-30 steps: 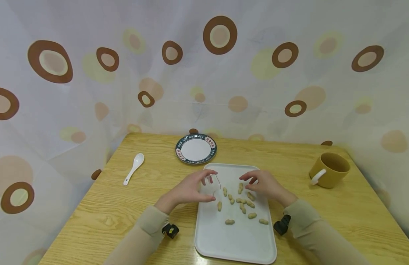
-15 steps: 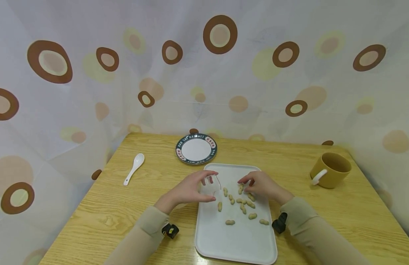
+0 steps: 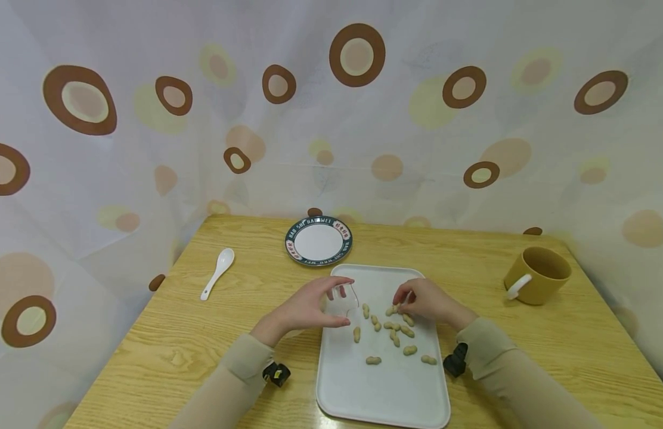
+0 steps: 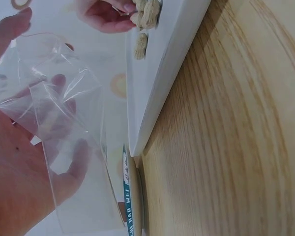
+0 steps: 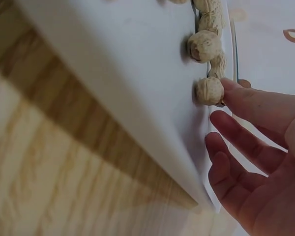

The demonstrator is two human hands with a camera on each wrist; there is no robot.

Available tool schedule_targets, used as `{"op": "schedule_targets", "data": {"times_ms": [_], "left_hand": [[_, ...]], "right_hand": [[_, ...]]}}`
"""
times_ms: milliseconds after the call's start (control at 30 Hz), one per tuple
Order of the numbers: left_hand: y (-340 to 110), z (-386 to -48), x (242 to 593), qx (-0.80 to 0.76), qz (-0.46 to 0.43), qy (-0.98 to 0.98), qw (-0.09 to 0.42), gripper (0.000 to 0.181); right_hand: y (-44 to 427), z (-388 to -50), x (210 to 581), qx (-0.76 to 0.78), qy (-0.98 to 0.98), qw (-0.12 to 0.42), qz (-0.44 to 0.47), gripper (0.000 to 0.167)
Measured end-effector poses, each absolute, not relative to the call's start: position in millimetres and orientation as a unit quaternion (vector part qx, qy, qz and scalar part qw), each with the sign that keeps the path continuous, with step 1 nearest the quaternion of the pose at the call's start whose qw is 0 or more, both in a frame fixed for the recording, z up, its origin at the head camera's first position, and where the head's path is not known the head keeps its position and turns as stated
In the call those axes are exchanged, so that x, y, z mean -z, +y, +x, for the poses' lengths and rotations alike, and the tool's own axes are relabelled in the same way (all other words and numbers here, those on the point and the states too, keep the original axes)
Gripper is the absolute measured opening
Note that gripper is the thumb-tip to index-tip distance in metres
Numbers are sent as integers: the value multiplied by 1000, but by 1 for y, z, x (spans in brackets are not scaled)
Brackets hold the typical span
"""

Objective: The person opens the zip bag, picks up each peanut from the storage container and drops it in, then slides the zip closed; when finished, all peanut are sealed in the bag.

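In the head view my left hand holds a clear plastic bag, its mouth spread between thumb and fingers, over the left side of a white tray. The left wrist view shows the see-through bag hanging loose, with fingers visible behind it. My right hand pinches a peanut in its shell at the tray's right side; its fingertips partly hide it. Several other unshelled peanuts lie scattered on the tray.
Behind the tray is a plate with a dark patterned rim. A white spoon lies at the left of the wooden table. A mustard-coloured mug with a white handle stands at the right. A patterned curtain hangs behind.
My right hand has come down with its fingers closing onto a peanut, which has turned from upright to slanting. The left hand and bag have stayed nearly still.
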State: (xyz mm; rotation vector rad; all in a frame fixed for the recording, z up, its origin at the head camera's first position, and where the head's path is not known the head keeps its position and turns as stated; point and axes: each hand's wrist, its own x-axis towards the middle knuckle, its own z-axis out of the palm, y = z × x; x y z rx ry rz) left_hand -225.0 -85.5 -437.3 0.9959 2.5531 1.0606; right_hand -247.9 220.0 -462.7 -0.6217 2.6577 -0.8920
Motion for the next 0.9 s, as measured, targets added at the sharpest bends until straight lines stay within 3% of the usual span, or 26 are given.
{"op": "schedule_targets", "data": {"times_ms": [467,900], "left_hand": [[-83,-225,440,-353,338,867,98,74],[-82,-225,438,-352,337,868,100,76]], "right_hand": [[228,-248,461,294,924,133,-205,6],[228,-249,429,301,913,113,-249,6]]}}
